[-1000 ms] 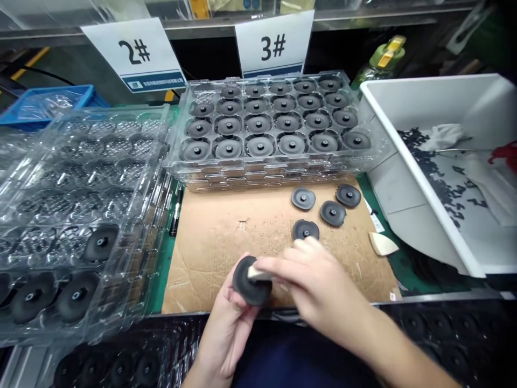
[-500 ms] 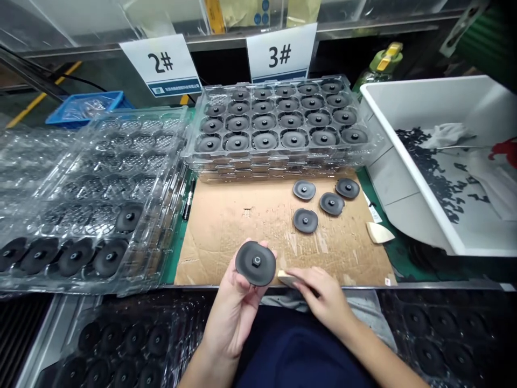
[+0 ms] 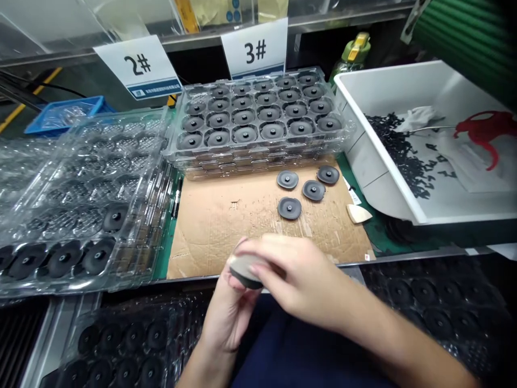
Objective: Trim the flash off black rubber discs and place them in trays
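My left hand point(image 3: 232, 307) holds a black oval disc point(image 3: 247, 280) above the front edge of the cardboard point(image 3: 210, 226). My right hand point(image 3: 294, 269) reaches over that disc and grips a pale flat pad point(image 3: 243, 265), which lies against the disc's top and hides most of it. Four loose dark discs, one of them point(image 3: 290, 208) nearest my hands, rest on the cardboard's right side. Behind them stands a stack of clear trays point(image 3: 258, 153) filled with similar discs. A second pale triangular pad point(image 3: 358, 214) lies at the cardboard's right edge.
Clear trays point(image 3: 137, 215) with a few discs stand at the left, a black marker point(image 3: 176, 199) beside them. A white bin point(image 3: 383, 167) at the right holds small black pieces and a red tool point(image 3: 482, 132). A green-capped bottle point(image 3: 351, 56) is behind. More disc trays sit below the front edge.
My right hand has moved left and up with the pale pad, onto the disc in my left hand. The disc has tilted. The view has shifted to the right.
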